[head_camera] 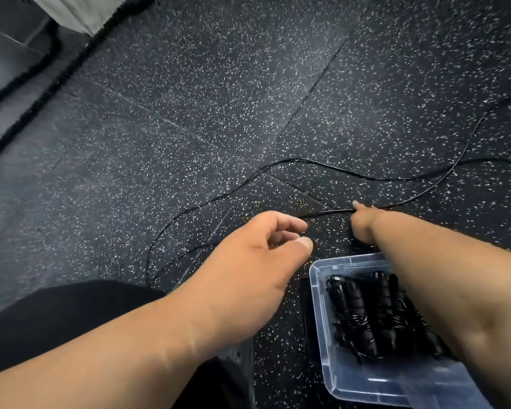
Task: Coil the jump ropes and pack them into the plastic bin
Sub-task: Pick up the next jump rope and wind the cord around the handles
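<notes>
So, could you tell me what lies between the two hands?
In the head view, a taut stretch of thin black rope spans from left hand to right hand, over speckled floor.

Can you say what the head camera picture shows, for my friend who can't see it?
Two bare hands hold a thin black jump rope stretched between them above a speckled black floor. A clear plastic bin holding coiled black ropes sits nearby.
</notes>
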The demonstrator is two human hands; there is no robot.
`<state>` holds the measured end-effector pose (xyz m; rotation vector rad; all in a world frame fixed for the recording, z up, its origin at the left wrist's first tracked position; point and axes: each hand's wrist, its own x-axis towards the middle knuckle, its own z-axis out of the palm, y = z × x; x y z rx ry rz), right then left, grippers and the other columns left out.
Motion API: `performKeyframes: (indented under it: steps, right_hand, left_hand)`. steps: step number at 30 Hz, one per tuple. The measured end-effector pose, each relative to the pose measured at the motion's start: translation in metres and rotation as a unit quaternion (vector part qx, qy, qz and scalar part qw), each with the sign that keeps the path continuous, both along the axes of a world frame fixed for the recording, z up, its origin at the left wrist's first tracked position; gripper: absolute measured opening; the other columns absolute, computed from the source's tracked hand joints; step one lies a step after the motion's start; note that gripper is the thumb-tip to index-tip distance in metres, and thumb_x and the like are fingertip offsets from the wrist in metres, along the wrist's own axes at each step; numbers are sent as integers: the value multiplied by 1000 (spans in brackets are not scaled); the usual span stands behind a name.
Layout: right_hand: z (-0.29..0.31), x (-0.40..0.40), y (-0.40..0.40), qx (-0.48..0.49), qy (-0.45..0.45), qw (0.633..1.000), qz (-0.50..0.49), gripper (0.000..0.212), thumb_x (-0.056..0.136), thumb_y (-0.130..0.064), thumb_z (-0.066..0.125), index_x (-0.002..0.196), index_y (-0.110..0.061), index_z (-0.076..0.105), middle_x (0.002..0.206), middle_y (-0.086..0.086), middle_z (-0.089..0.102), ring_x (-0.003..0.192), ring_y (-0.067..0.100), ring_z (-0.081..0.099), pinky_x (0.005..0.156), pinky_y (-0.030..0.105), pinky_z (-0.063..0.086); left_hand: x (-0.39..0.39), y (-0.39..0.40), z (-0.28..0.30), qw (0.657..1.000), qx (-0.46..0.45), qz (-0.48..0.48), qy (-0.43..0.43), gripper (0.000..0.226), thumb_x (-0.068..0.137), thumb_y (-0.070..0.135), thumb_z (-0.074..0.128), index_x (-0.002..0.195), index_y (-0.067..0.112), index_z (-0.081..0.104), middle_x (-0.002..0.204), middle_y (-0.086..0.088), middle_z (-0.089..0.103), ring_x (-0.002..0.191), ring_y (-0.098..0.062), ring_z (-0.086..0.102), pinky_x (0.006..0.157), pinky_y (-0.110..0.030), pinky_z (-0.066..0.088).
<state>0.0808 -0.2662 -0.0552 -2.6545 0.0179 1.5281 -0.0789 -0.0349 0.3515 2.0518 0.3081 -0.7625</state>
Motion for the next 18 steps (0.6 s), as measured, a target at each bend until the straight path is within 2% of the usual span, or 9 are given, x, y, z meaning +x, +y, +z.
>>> performKeyframes:
  steps: [1, 3, 4, 6, 7, 10, 13, 15, 18]
  right_hand:
    - [12, -3, 4, -4, 5, 1000, -3, 97, 75, -12, 58, 163, -10, 16, 173, 10, -3, 156, 38, 18, 123, 50, 29]
    - [58, -13, 21, 2, -8, 999, -34, 66, 96, -11, 58, 157, -2, 34, 170, 17, 15, 154, 39, 23, 124, 43, 24]
    - [61, -12, 23, 2, -31, 998, -59, 55, 102, -11, 53, 154, 1, 39, 165, 21, 28, 151, 39, 30, 123, 41, 26]
    - [57, -6, 21, 2, -42, 998, -55, 50, 100, -12, 54, 148, 0, 48, 153, 22, 47, 140, 39, 46, 116, 43, 38]
    - [43, -2, 18, 19, -44, 997, -63, 56, 93, -14, 56, 147, -2, 49, 150, 19, 50, 135, 39, 52, 112, 45, 43]
    - [14, 0, 14, 16, -35, 998, -56, 73, 81, -13, 54, 152, -4, 38, 150, 17, 45, 127, 43, 55, 105, 49, 49]
    - [53, -13, 33, -4, -59, 998, -16, 52, 97, -18, 60, 146, -3, 50, 151, 19, 45, 136, 39, 48, 110, 47, 41]
    - [54, -12, 34, -6, -62, 998, 14, 43, 102, -20, 58, 143, -5, 55, 152, 19, 44, 139, 37, 45, 111, 44, 37]
    - [56, -13, 26, -1, -60, 998, 13, 41, 98, -10, 53, 139, -6, 56, 149, 19, 43, 128, 35, 55, 106, 38, 46]
  left_hand:
    - [2, 1, -1, 1000, 0, 4, 4, 18, 97, 45, 64, 114, 44, 68, 104, 20, 70, 77, -2, 62, 56, -8, 46]
    - [3, 3, -2, 1000, -3, 11, 12, 19, 95, 46, 65, 113, 44, 69, 104, 23, 70, 81, -10, 68, 62, -12, 51]
    - [4, 3, -2, 1000, -7, 14, 16, 20, 93, 48, 65, 113, 44, 69, 105, 23, 71, 88, -16, 70, 69, -18, 54]
    - [6, 5, -3, 1000, -14, 15, 22, 24, 90, 51, 65, 113, 46, 69, 108, 22, 72, 100, -18, 68, 79, -27, 55]
    - [6, 7, -4, 999, -16, 15, 24, 26, 89, 52, 64, 113, 46, 69, 108, 22, 71, 101, -17, 68, 80, -27, 54]
    - [6, 10, -4, 999, -24, 21, 26, 25, 90, 52, 66, 114, 46, 69, 110, 21, 72, 104, -16, 68, 85, -30, 55]
    - [5, 14, -4, 999, -19, 34, 22, 21, 92, 52, 70, 113, 49, 70, 108, 22, 72, 105, -14, 70, 98, -41, 58]
    - [3, 14, -3, 999, -17, 40, 22, 22, 91, 54, 71, 112, 50, 70, 108, 23, 73, 103, -11, 71, 102, -43, 56]
    - [-1, 16, -2, 999, -19, 45, 21, 32, 81, 60, 69, 112, 52, 71, 106, 21, 74, 104, -15, 71, 103, -46, 56]
